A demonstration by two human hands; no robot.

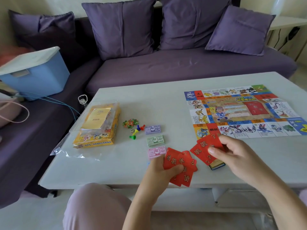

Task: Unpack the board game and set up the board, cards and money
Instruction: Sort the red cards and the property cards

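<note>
The cards [180, 165] are red with gold characters. There are purple notes [153, 129], green notes [155, 140] and pink notes [156, 152]; the box [99, 128] is yellow. The board [240, 112] carries a border of multicoloured picture squares.

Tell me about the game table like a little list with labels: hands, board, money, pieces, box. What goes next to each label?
left hand: grips a bunch of red cards
right hand: pinches a few red cards
board: unfolded flat on the right side of the table
money: purple stack, green stack, pink stack, in a column
pieces: colourful pawns left of the money
box: yellow, on the table's left side
</note>
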